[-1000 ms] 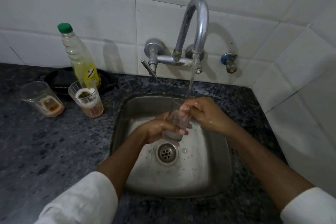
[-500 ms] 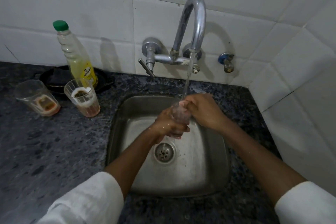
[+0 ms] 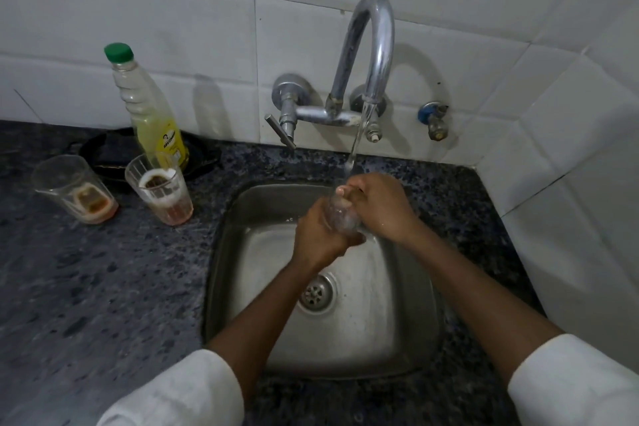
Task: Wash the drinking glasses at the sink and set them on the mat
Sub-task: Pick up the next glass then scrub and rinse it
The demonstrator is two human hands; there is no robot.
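A clear drinking glass point(image 3: 340, 214) is held over the steel sink point(image 3: 408, 328), under the water stream from the chrome tap point(image 3: 375, 45). My left hand point(image 3: 320, 235) grips the glass around its lower part. My right hand point(image 3: 378, 206) holds its upper part, fingers curled at the rim. Two dirty glasses stand on the counter to the left: one with foam and reddish residue point(image 3: 160, 188), one with orange residue point(image 3: 74, 188).
A dish soap bottle point(image 3: 148, 107) with a green cap stands behind the dirty glasses, on a dark tray point(image 3: 103, 152). The dark speckled counter point(image 3: 103, 287) surrounds the sink. White tiled walls close in behind and at the right. A small blue valve point(image 3: 432, 117) is right of the tap.
Both hands have lifted the glass higher and closer to the spout. My left hand's grip has shifted around the glass base. The water keeps running.
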